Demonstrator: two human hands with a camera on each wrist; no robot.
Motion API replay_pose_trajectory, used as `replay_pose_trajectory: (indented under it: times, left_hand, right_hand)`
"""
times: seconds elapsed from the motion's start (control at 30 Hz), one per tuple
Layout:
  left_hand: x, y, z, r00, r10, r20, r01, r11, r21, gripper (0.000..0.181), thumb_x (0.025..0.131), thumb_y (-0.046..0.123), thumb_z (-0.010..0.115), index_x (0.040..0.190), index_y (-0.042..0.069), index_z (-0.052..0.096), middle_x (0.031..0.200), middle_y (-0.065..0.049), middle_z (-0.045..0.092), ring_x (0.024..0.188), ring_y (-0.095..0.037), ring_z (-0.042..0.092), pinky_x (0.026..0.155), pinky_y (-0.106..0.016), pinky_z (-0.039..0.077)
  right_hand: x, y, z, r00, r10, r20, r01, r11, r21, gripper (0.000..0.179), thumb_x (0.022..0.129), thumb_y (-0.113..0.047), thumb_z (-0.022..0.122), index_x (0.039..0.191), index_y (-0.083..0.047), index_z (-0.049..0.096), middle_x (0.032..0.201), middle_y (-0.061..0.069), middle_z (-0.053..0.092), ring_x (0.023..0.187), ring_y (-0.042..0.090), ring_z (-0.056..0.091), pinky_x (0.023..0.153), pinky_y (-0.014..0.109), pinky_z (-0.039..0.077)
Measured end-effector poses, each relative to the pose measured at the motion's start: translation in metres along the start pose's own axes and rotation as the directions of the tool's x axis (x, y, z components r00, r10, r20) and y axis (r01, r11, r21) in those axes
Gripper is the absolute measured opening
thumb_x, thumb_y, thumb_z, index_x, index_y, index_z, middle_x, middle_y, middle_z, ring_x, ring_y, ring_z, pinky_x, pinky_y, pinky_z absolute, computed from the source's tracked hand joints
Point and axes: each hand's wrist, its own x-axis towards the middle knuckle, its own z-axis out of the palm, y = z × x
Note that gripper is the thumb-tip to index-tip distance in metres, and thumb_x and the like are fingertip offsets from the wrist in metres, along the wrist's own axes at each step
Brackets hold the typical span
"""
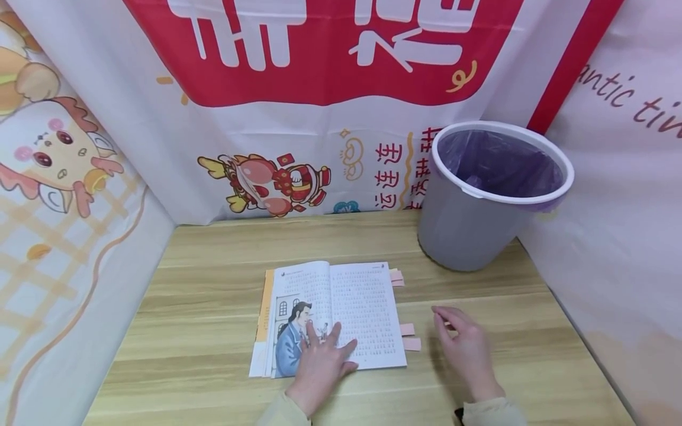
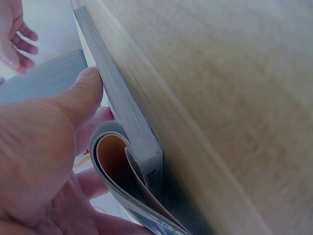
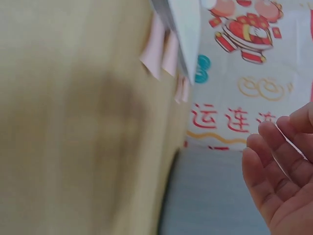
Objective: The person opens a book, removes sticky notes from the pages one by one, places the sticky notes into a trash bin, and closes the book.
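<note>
L hand [image 1: 322,364] lies splayed on the lower part of the book [image 1: 367,319], fingers spread across the gutter & pressing, I'd say, rather than gripping; nothing grasped. R hand [image 1: 466,349] is relaxed w/ fingers loosely bent, nothing in it that I can see. It's btwn the book's right side & the table's right edge; can't tell if it touches the wood.

Book sits approx mid-table [image 1: 213,307], well in from the L & R edges, spread at a page w/ a drawn man [image 1: 290,349] on the left. Pink tabs [image 1: 412,344] stick out past its right side. Grey bin [image 1: 469,231] w/ purple liner [image 1: 495,160] stands at the table's far right corner, well apart from the book.

Risks, as I judge: L wrist view shows curled pages [image 2: 105,152] by the spine's bottom end, so if L hand lifts, they could spring up & lose the place. Too much push on the gutter might crease paper or strain the binding. Sideways drag could skew the book. Tabs look the weak pt: a R hand sweep leftward could bend or pull one loose. Bin's prob. safe unless R arm swings toward that corner.
</note>
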Motion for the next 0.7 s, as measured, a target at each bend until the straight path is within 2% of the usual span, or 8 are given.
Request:
replay_pose_trajectory:
  times: [0.07, 0.17, 0.3, 0.47, 0.53, 0.7]
  left_hand:
    - [0.0, 0.0, 0.0, 1.0, -0.002, 0.0, 0.002, 1.0, 0.0, 0.049, 0.087, 0.057, 0.061, 0.13, 0.034, 0.066, 0.144, -0.016, 0.051, 0.116, -0.075, 0.033, 0.081, -0.077, 0.044]
    - [0.0, 0.0, 0.0, 1.0, -0.003, -0.002, 0.003, 1.0, 0.0, 0.049, 0.086, 0.058, 0.061, 0.129, 0.034, 0.066, 0.144, -0.016, 0.051, 0.116, -0.075, 0.033, 0.081, -0.077, 0.044]
    - [0.0, 0.001, -0.001, 1.0, -0.003, -0.003, 0.003, 1.0, -0.008, 0.049, 0.086, 0.057, 0.062, 0.129, 0.034, 0.066, 0.144, -0.017, 0.051, 0.116, -0.076, 0.033, 0.08, -0.077, 0.043]
    - [0.001, 0.001, -0.001, 1.0, -0.007, 0.006, 0.007, 1.0, -0.009, 0.048, 0.087, 0.056, 0.062, 0.13, 0.034, 0.066, 0.145, -0.017, 0.05, 0.117, -0.076, 0.032, 0.081, -0.077, 0.043]
    - [0.001, 0.0, -0.001, 1.0, -0.005, 0.011, 0.005, 1.0, -0.009, 0.048, 0.087, 0.056, 0.062, 0.13, 0.034, 0.066, 0.145, -0.017, 0.05, 0.117, -0.076, 0.032, 0.081, -0.077, 0.043]
    - [0.001, 0.0, 0.0, 1.0, -0.003, 0.012, 0.003, 1.0, -0.012, 0.048, 0.087, 0.055, 0.062, 0.13, 0.033, 0.066, 0.145, -0.017, 0.05, 0.116, -0.076, 0.032, 0.081, -0.077, 0.044]
  right_hand:
    - [-0.007, -0.001, 0.006, 1.0, 0.017, 0.027, -0.017, 1.0, 0.012, 0.021, 0.079, 0.009, 0.074, 0.099, 0.001, 0.075, 0.097, 0.014, 0.073, 0.07, 0.02, 0.069, 0.06, 0.024, 0.058]
    - [-0.018, -0.003, 0.015, 0.993, 0.082, 0.084, -0.082, 0.997, -0.002, 0.021, 0.081, 0.005, 0.074, 0.101, -0.001, 0.075, 0.099, 0.011, 0.073, 0.074, 0.018, 0.07, 0.063, 0.028, 0.06]
    - [-0.033, -0.009, 0.026, 0.969, 0.182, 0.168, -0.177, 0.983, -0.039, 0.021, 0.083, -0.002, 0.076, 0.104, -0.005, 0.076, 0.104, 0.005, 0.073, 0.082, 0.015, 0.07, 0.071, 0.032, 0.06]
    - [-0.041, -0.019, 0.035, 0.947, 0.204, 0.25, -0.198, 0.979, -0.049, 0.027, 0.081, -0.007, 0.081, 0.108, -0.004, 0.075, 0.108, 0.007, 0.072, 0.089, 0.016, 0.069, 0.079, 0.037, 0.059]
    - [-0.041, -0.023, 0.037, 0.923, 0.24, 0.301, -0.233, 0.971, -0.06, 0.03, 0.083, -0.009, 0.08, 0.112, -0.005, 0.074, 0.112, 0.007, 0.071, 0.092, 0.016, 0.069, 0.084, 0.04, 0.058]
    - [-0.041, -0.032, 0.039, 0.835, 0.358, 0.418, -0.339, 0.933, -0.122, 0.036, 0.088, -0.016, 0.075, 0.122, -0.007, 0.07, 0.125, 0.011, 0.066, 0.114, 0.026, 0.063, 0.099, 0.048, 0.049]
